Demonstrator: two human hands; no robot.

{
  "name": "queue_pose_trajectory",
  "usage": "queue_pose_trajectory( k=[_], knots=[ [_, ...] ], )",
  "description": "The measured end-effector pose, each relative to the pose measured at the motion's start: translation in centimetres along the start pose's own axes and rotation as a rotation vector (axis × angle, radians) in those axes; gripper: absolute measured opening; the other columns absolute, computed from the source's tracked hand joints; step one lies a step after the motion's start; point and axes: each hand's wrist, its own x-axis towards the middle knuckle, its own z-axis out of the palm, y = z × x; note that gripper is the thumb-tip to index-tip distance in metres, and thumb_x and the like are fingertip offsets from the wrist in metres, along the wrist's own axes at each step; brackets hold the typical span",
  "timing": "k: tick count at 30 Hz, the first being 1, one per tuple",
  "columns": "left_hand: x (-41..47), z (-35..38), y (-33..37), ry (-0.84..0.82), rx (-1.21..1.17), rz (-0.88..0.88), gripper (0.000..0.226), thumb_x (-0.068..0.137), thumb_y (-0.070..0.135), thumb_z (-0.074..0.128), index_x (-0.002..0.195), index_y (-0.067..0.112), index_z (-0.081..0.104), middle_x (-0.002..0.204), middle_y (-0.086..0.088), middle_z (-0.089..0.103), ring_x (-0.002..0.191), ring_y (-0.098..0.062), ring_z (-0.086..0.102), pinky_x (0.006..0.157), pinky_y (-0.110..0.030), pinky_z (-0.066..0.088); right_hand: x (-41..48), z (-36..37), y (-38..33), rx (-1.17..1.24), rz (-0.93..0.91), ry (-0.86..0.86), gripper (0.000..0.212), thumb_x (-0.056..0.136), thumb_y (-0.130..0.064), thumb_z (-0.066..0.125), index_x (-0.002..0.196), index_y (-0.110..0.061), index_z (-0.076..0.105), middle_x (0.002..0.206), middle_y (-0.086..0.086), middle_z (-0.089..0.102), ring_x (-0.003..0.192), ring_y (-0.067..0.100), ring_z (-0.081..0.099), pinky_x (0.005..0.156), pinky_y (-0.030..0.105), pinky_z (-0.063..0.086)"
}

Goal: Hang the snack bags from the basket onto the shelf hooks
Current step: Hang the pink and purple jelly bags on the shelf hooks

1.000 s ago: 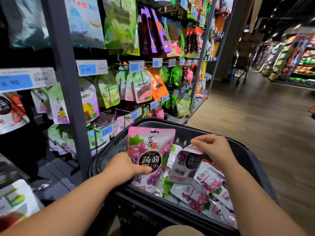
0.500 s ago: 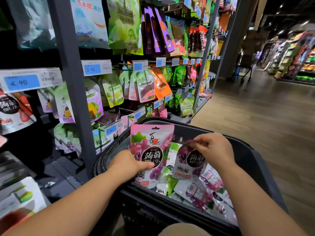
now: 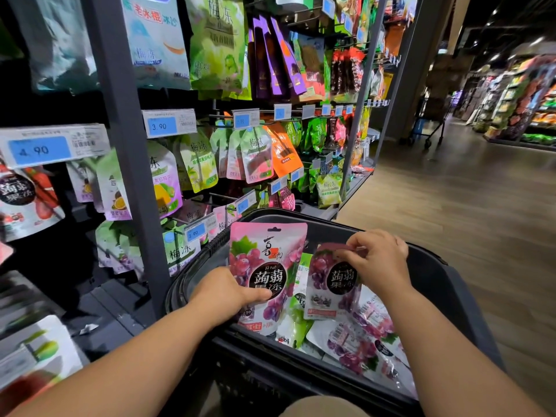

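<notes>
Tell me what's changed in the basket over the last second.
The right hand has lifted the second grape bag by its top edge, from tilted among the others to upright beside the pink grape bag. The left hand still grips that pink bag upright; the basket and its loose bags look unmoved.

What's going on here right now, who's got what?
A person stands at the snack shelf over a black basket. The left hand grips a pink grape jelly bag upright by its lower half. The right hand pinches the top of a second grape bag, held above the loose bags in the basket. Neither bag is on a hook yet.
</notes>
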Motion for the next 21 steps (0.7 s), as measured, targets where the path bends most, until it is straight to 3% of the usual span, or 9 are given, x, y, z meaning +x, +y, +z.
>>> queue_pose_trajectory(
  k=[2, 4, 8, 10, 12, 15, 17, 19, 21],
  knots=[
    [0.0, 0.1, 0.0, 0.003, 0.012, -0.007, 0.056, 0.059, 0.058, 0.086, 0.061, 0.012, 0.054, 0.052, 0.002, 0.047, 0.053, -0.018, 0.047, 0.053, -0.027, 0.031, 0.1, -0.4, -0.1, 0.026, -0.037, 0.039, 0.021, 0.082, -0.043, 0.074, 0.072, -0.026, 0.066, 0.075, -0.018, 0.056, 0.094, 0.007, 0.045, 0.111, 0.041, 0.016],
    [0.0, 0.2, 0.0, 0.003, 0.012, -0.006, 0.057, 0.058, 0.060, 0.085, 0.064, 0.012, 0.055, 0.054, 0.002, 0.046, 0.054, -0.018, 0.047, 0.055, -0.027, 0.031, -0.1, -0.8, -0.4, 0.073, -0.085, 0.064, 0.021, 0.080, -0.040, 0.076, 0.075, -0.019, 0.072, 0.072, -0.020, 0.053, 0.085, -0.008, 0.037, 0.111, 0.040, 0.015],
    [0.0, 0.0, 0.1, 0.003, 0.019, -0.002, 0.053, 0.061, 0.058, 0.085, 0.067, 0.011, 0.061, 0.057, 0.001, 0.055, 0.056, -0.018, 0.054, 0.054, -0.027, 0.035, -0.5, -1.2, -1.3, 0.186, -0.193, 0.075, 0.012, 0.072, -0.033, 0.083, 0.069, -0.025, 0.075, 0.075, -0.017, 0.052, 0.094, -0.030, 0.031, 0.099, 0.046, 0.034],
    [0.1, 0.1, 0.0, -0.002, 0.013, 0.004, 0.057, 0.059, 0.061, 0.085, 0.076, 0.009, 0.068, 0.065, -0.003, 0.064, 0.063, -0.023, 0.063, 0.059, -0.029, 0.041, -0.7, -1.2, -2.0, 0.266, -0.202, 0.025, 0.014, 0.069, -0.037, 0.082, 0.066, -0.040, 0.069, 0.078, -0.013, 0.053, 0.093, -0.021, 0.037, 0.095, 0.046, 0.039],
    [0.2, 0.2, -0.1, 0.006, 0.017, -0.002, 0.060, 0.059, 0.062, 0.084, 0.077, 0.007, 0.069, 0.065, -0.004, 0.064, 0.062, -0.022, 0.062, 0.059, -0.030, 0.041, -1.0, -1.1, -2.7, 0.335, -0.210, -0.005, 0.016, 0.064, -0.047, 0.078, 0.065, -0.052, 0.063, 0.081, -0.011, 0.053, 0.094, -0.002, 0.043, 0.093, 0.044, 0.041],
    [-0.1, 0.2, 0.2, 0.013, 0.045, -0.007, 0.063, 0.060, 0.064, 0.082, 0.058, 0.013, 0.044, 0.052, 0.002, 0.041, 0.048, -0.017, 0.040, 0.052, -0.028, 0.029, -1.1, -0.4, -3.6, 0.364, -0.228, -0.022, 0.010, 0.061, -0.055, 0.072, 0.063, -0.056, 0.062, 0.081, -0.011, 0.054, 0.092, 0.018, 0.050, 0.089, 0.042, 0.043],
    [-0.2, 0.1, 0.2, -0.012, 0.072, 0.009, 0.071, 0.056, 0.069, 0.080, 0.057, 0.017, 0.031, 0.051, 0.004, 0.031, 0.047, -0.016, 0.031, 0.052, -0.029, 0.025, -1.2, 0.4, -4.2, 0.335, -0.250, -0.038, 0.011, 0.062, -0.057, 0.071, 0.069, -0.049, 0.070, 0.079, -0.014, 0.053, 0.087, 0.013, 0.049, 0.085, 0.037, 0.039],
    [-0.4, 0.1, 0.1, -0.037, 0.049, 0.048, 0.068, 0.051, 0.072, 0.080, 0.057, 0.020, 0.037, 0.051, 0.006, 0.036, 0.048, -0.015, 0.035, 0.053, -0.029, 0.029, -1.3, 1.3, -4.7, 0.284, -0.293, -0.069, 0.024, 0.064, -0.056, 0.074, 0.076, -0.035, 0.078, 0.075, -0.017, 0.054, 0.084, 0.000, 0.046, 0.083, 0.034, 0.034],
    [-0.5, 0.1, 0.1, -0.033, -0.002, 0.079, 0.055, 0.056, 0.063, 0.084, 0.057, 0.025, 0.045, 0.047, 0.014, 0.043, 0.049, -0.012, 0.041, 0.052, -0.028, 0.032, -1.5, 2.1, -5.2, 0.245, -0.320, -0.079, 0.022, 0.067, -0.050, 0.081, 0.077, -0.031, 0.079, 0.070, -0.018, 0.054, 0.082, -0.004, 0.044, 0.081, 0.035, 0.037]
  ],
)
